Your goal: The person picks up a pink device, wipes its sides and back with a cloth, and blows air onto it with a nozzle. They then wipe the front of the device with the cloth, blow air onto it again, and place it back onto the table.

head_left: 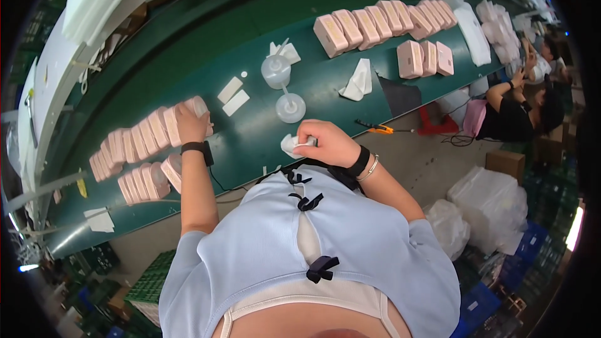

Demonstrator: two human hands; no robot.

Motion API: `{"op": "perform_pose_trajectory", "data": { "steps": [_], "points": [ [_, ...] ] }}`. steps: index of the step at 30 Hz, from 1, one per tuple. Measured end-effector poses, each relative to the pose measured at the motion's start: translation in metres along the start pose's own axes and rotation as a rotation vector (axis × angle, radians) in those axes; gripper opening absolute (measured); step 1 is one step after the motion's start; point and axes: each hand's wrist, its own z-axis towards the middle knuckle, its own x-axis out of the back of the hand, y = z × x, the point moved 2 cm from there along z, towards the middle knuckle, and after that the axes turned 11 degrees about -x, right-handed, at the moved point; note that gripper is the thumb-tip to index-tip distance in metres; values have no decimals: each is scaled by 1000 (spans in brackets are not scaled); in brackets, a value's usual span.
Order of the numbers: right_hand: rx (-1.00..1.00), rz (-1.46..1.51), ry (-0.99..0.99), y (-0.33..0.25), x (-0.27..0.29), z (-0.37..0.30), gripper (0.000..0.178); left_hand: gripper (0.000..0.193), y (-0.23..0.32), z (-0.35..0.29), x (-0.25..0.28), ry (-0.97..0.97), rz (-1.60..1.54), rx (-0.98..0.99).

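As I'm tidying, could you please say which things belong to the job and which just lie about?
Seemingly in use: pink cases at the left hand, white wad in the right hand.
Seemingly lying about: orange-handled tool, cardboard box.

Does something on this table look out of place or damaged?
The orange and black tool seems to lie across the near edge of the table, its thin tip over the floor; it might be knocked off. I see no clear damage.
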Motion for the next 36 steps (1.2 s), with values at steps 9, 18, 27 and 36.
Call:
{"op": "perform_pose_trajectory", "data": {
  "steps": [9, 18, 27, 36],
  "points": [
    [-110, 573, 143, -13, 3, 6, 16, 74, 5, -9, 22, -112, -280, 62],
    [454, 76, 464, -96, -3, 30, 21, 61, 115, -72, 135, 117, -1074, -218],
    [856, -286, -21, -118, -44, 26, 27, 59, 131, -94, 158, 18, -892, -294],
    [552, 96, 87, -65, -9, 16, 20, 63, 119, -105, 149, 33, -1313, -97]
  ]
}}
